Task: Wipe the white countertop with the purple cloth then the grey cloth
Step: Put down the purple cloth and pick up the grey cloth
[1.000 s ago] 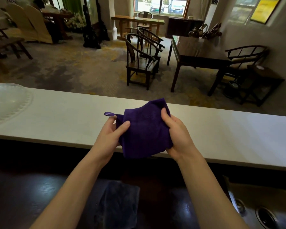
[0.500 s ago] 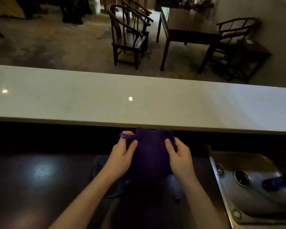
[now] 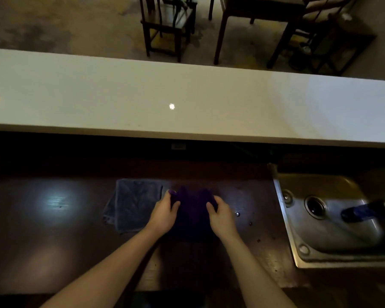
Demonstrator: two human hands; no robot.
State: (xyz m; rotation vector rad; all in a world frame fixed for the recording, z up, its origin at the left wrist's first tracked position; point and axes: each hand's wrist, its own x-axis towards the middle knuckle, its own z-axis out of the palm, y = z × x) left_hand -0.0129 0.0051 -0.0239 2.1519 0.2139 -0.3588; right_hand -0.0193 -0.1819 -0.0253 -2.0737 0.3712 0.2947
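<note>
Hands low over dark surface [image 3: 53, 230], below white countertop [image 3: 187, 96]. L hand [image 3: 163, 213] and R hand [image 3: 221, 216] each pinch one side of purple cloth [image 3: 192, 210]; fingers curled into the fabric, thumbs on top. Cloth bunched between both grips, lower part lying on dark surface. Grey cloth [image 3: 135, 203] flat on same surface, just beside L hand, touching purple cloth's edge or nearly, can't tell. Sink [image 3: 333, 218] at right.

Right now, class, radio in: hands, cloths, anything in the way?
Left hand and right hand both grip purple cloth over dark lower counter. Grey cloth beside it. White countertop unobstructed.
</note>
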